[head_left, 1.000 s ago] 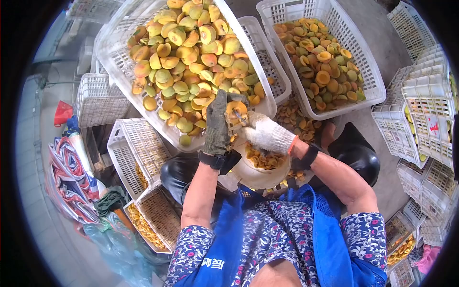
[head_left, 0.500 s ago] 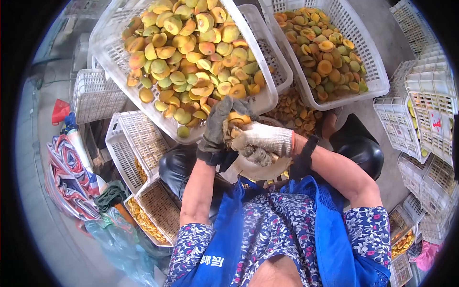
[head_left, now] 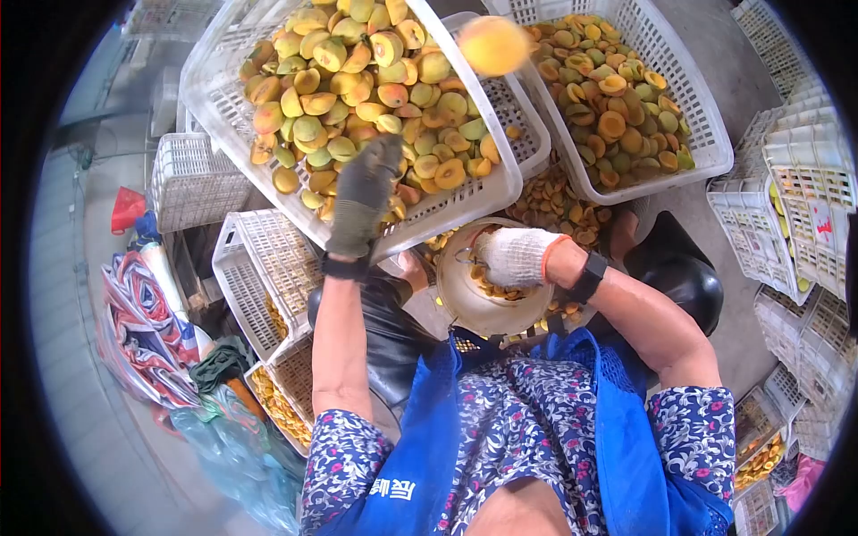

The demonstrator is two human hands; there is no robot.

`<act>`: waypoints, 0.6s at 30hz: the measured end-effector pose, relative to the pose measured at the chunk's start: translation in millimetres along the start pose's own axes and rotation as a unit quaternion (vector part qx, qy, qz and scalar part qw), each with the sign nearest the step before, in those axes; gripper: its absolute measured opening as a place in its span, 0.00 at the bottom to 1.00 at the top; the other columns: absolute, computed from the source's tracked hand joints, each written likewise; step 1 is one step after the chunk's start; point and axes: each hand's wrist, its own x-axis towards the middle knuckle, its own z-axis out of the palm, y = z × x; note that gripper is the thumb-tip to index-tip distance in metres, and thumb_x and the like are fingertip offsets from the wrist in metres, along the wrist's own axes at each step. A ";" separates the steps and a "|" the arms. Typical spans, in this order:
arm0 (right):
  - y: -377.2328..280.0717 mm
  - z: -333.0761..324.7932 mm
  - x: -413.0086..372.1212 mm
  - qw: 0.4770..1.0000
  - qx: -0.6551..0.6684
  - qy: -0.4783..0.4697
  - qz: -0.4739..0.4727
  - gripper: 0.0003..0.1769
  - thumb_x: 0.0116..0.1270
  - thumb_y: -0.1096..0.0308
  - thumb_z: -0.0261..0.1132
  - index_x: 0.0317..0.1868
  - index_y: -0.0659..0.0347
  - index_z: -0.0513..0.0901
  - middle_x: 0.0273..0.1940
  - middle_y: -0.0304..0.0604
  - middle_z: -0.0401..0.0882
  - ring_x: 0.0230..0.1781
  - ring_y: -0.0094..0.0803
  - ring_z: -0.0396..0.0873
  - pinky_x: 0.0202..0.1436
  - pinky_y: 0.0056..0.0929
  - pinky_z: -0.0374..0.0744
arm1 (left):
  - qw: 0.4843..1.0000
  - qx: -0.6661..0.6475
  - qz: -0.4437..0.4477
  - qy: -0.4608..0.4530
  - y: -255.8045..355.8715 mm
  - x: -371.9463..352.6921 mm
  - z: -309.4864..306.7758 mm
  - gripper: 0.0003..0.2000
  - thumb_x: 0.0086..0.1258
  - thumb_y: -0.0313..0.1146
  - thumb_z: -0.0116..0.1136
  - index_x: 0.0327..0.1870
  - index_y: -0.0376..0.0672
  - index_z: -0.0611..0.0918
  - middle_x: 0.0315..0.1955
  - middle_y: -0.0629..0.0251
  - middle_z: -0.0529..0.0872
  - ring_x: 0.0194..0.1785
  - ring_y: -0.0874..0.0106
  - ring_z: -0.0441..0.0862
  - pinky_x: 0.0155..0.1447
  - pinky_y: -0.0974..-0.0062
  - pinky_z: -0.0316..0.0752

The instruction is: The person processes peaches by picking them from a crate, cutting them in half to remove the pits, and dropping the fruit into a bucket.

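My left hand (head_left: 365, 192), in a dark grey glove, reaches over the near rim of a white crate (head_left: 429, 234) piled with halved yellow peaches (head_left: 344, 98). Motion smears its fingers, close to the fruit. My right hand (head_left: 514, 256), in a whitish knit glove with an orange cuff, is curled inside the mouth of a pale bucket (head_left: 487, 313). Orange-yellow pieces lie in the bucket under it. What its fingers grip is hidden. A blurred peach half (head_left: 494, 45) hangs in mid-air between the two fruit crates.
A second white crate (head_left: 666, 80) of peach halves stands at the right. Below and between them lie more cut pieces (head_left: 559, 210). Stacked white crates (head_left: 809, 188) line the right side. Crates (head_left: 259, 268) and plastic sheeting (head_left: 147, 330) lie at the left.
My hands have parted from around a peach. The left has gone up and left over the crate; the right has dropped into the bucket. A peach half now flies toward the right crate.
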 end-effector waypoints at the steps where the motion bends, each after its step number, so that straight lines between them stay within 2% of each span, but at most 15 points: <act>1: 0.4 -0.2 -1.4 1.000 0.001 0.002 0.002 0.16 0.59 0.61 0.62 0.39 0.65 0.85 0.36 0.55 0.85 0.37 0.49 0.84 0.42 0.41 0.81 | 0.971 0.226 -0.039 -0.072 -24.5 5.6 5.7 0.24 0.76 0.49 0.48 0.64 0.43 0.73 0.49 0.53 0.85 0.51 0.63 0.84 0.50 0.66 0.78; 2: 0.5 -1.1 -3.0 1.000 -0.003 0.020 -0.010 0.16 0.59 0.61 0.62 0.39 0.65 0.85 0.35 0.54 0.85 0.36 0.49 0.84 0.41 0.41 0.81 | 0.971 0.226 -0.035 -0.074 -52.6 11.5 18.2 0.24 0.76 0.49 0.48 0.64 0.43 0.73 0.49 0.53 0.85 0.51 0.63 0.84 0.50 0.66 0.78; 3: 0.6 -0.9 -4.3 0.999 -0.005 0.036 -0.022 0.16 0.59 0.61 0.61 0.40 0.65 0.84 0.35 0.54 0.85 0.35 0.49 0.83 0.41 0.41 0.81 | 0.940 0.330 0.000 -0.083 -81.0 14.8 32.3 0.19 0.74 0.42 0.51 0.62 0.47 0.75 0.48 0.54 0.85 0.50 0.60 0.83 0.52 0.65 0.77; 4: 1.1 0.4 -4.8 0.999 -0.004 0.036 -0.019 0.16 0.59 0.61 0.61 0.40 0.65 0.84 0.35 0.54 0.85 0.35 0.49 0.83 0.41 0.41 0.81 | 0.898 0.429 0.033 -0.090 -84.8 13.8 41.7 0.17 0.71 0.35 0.54 0.60 0.50 0.77 0.46 0.56 0.85 0.49 0.58 0.82 0.53 0.65 0.76; 5: 2.5 0.9 -4.0 0.999 -0.013 0.024 -0.021 0.16 0.60 0.61 0.61 0.41 0.65 0.84 0.35 0.54 0.85 0.35 0.48 0.84 0.41 0.41 0.81 | 0.899 0.427 0.033 -0.090 -88.2 13.2 52.0 0.17 0.71 0.35 0.54 0.60 0.50 0.77 0.46 0.56 0.85 0.49 0.58 0.82 0.53 0.65 0.76; 7: 6.5 2.1 -0.6 0.999 -0.027 0.014 -0.023 0.16 0.60 0.61 0.61 0.41 0.65 0.84 0.35 0.54 0.85 0.35 0.48 0.84 0.40 0.41 0.81 | 0.929 0.363 -0.050 -0.048 -67.4 15.0 78.0 0.18 0.68 0.39 0.58 0.58 0.48 0.77 0.42 0.55 0.86 0.47 0.56 0.83 0.53 0.62 0.75; 8: 10.3 5.6 1.6 0.999 -0.034 0.007 -0.017 0.16 0.60 0.61 0.60 0.42 0.64 0.84 0.34 0.54 0.84 0.35 0.47 0.84 0.40 0.41 0.81 | 0.944 0.319 -0.077 -0.036 -71.9 17.7 87.7 0.20 0.65 0.42 0.61 0.56 0.48 0.78 0.45 0.55 0.85 0.49 0.55 0.82 0.53 0.61 0.75; 9: 13.6 7.2 2.9 0.999 -0.040 0.000 -0.010 0.16 0.60 0.62 0.60 0.42 0.64 0.84 0.34 0.53 0.84 0.34 0.47 0.84 0.40 0.41 0.81 | 0.945 0.317 -0.075 -0.036 -72.4 19.1 90.2 0.20 0.65 0.42 0.61 0.56 0.48 0.78 0.45 0.55 0.85 0.49 0.55 0.82 0.53 0.61 0.75; 11: 19.5 8.1 2.8 0.999 -0.031 0.002 -0.010 0.16 0.61 0.61 0.59 0.41 0.65 0.83 0.34 0.54 0.84 0.34 0.47 0.84 0.40 0.41 0.81 | 0.949 0.314 -0.009 0.010 -74.0 17.5 94.3 0.20 0.64 0.42 0.62 0.56 0.48 0.77 0.46 0.55 0.85 0.50 0.55 0.82 0.53 0.62 0.75; 12: 22.2 7.0 2.8 1.000 -0.022 0.004 -0.011 0.16 0.61 0.61 0.59 0.41 0.65 0.83 0.34 0.54 0.84 0.34 0.48 0.84 0.39 0.40 0.81 | 0.951 0.305 -0.023 -0.034 -64.5 18.6 88.8 0.20 0.63 0.40 0.63 0.56 0.46 0.77 0.45 0.54 0.85 0.50 0.55 0.82 0.53 0.62 0.75; 16: 31.3 -2.6 6.6 0.999 -0.050 -0.001 -0.008 0.16 0.62 0.61 0.58 0.40 0.66 0.83 0.34 0.55 0.83 0.35 0.50 0.83 0.41 0.42 0.81 | 0.954 0.287 -0.050 -0.077 -55.5 15.7 86.2 0.23 0.63 0.43 0.63 0.58 0.45 0.75 0.49 0.55 0.85 0.54 0.55 0.81 0.57 0.60 0.75; 18: 29.0 -15.7 7.6 0.989 0.010 0.145 0.012 0.15 0.62 0.64 0.57 0.38 0.68 0.83 0.38 0.59 0.82 0.40 0.53 0.82 0.44 0.44 0.79 | 0.980 0.188 -0.043 -0.056 -51.7 11.7 83.1 0.21 0.63 0.37 0.65 0.56 0.42 0.77 0.46 0.55 0.86 0.49 0.59 0.84 0.54 0.65 0.77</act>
